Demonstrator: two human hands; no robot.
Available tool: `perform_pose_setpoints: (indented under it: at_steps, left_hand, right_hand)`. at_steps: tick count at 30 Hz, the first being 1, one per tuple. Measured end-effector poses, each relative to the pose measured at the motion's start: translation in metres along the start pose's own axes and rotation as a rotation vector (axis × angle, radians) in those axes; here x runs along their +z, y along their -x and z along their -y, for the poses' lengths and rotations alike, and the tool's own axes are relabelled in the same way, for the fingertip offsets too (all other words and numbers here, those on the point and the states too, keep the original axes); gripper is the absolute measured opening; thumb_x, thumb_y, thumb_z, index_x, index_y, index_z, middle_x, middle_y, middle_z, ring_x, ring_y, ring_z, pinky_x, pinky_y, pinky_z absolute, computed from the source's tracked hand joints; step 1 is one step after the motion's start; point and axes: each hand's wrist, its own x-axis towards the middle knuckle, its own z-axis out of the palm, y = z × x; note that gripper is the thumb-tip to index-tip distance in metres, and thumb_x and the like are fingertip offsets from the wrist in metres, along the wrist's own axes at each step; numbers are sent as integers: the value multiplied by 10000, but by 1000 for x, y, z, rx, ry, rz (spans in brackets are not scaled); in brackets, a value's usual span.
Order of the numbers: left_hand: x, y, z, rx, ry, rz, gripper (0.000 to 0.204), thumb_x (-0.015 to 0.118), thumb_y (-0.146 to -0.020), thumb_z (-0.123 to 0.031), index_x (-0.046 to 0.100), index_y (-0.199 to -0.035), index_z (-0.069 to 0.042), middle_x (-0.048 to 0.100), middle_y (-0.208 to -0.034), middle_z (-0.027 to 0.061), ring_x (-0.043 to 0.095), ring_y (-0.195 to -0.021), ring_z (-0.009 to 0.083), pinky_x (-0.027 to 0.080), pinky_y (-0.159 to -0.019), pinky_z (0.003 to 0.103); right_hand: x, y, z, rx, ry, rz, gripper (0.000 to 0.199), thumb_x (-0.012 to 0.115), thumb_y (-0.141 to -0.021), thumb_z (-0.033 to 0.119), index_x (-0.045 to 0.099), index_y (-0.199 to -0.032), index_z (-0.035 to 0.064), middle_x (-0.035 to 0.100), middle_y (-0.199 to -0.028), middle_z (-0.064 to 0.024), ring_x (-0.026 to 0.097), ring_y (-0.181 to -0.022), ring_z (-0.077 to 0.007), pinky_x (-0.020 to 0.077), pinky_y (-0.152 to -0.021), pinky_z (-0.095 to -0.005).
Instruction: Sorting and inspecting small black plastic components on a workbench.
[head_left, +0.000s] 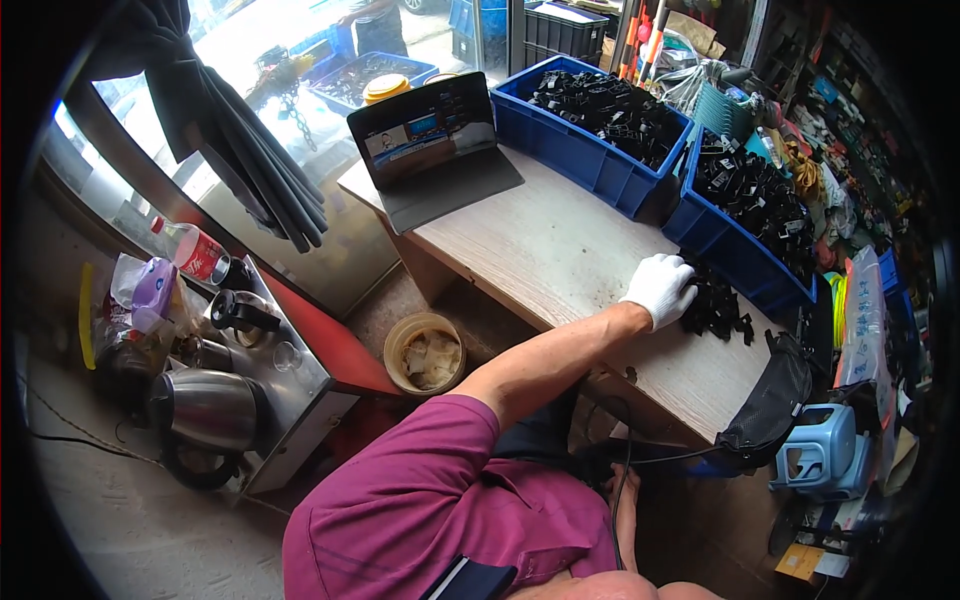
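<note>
My left hand (662, 291), in a white glove, rests at the left edge of a loose pile of small black parts (716, 308) on the pale wooden table (560, 240). Its fingers are curled in, with their tips against the pile; whatever they hold is hidden. Low beside my body, below the table's front edge, is my right hand (625, 488). It is small and in shadow, and its fingers cannot be made out. A dark cable (627, 440) runs close by it.
Blue crates (575, 165) (735, 255) full of black parts line the table's back and right. A tablet (440, 150) stands at the far left. A black mesh pouch (768, 405) hangs at the right corner. Leftward are a bucket (424, 322) and a kettle (208, 415); rightward, a blue stool (822, 445).
</note>
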Motion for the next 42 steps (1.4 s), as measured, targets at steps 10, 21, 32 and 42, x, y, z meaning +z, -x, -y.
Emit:
perform_pose_setpoints:
  at_steps: [10, 21, 32, 42]
  left_hand:
    - [-1, -1, 0, -3, -16, 15, 271, 673, -848, -246, 686, -1052, -68, 663, -1030, 152, 619, -977, 363, 501, -865, 448]
    - [7, 0, 4, 56, 16, -96, 234, 678, -829, -267, 654, -920, -53, 636, -930, 165, 608, -911, 367, 494, -799, 461]
    - [2, -1, 2, 2, -13, 20, 281, 669, -847, -246, 681, -1063, -65, 659, -1049, 153, 615, -988, 362, 499, -870, 448]
    - [-1, 0, 0, -2, 2, 18, 281, 677, -840, -239, 683, -1059, -63, 663, -1045, 155, 618, -991, 364, 504, -867, 451]
  right_hand:
    - [1, -1, 2, 14, 0, 34, 144, 686, -845, 217, 589, -845, 110, 408, -496, -22, 404, -414, -151, 304, -419, -311]
    - [-4, -9, -1, 20, 104, 114, 147, 671, -872, 211, 624, -904, 75, 424, -518, -16, 436, -455, -136, 393, -468, -319]
    - [-7, -9, -2, 3, 116, 150, 146, 647, -908, 189, 618, -943, 50, 436, -529, -20, 467, -446, -136, 508, -480, -330]
    - [-5, -5, -2, 0, 96, 129, 155, 683, -854, 269, 622, -866, 127, 442, -517, 8, 390, -433, -118, 249, -425, -293]
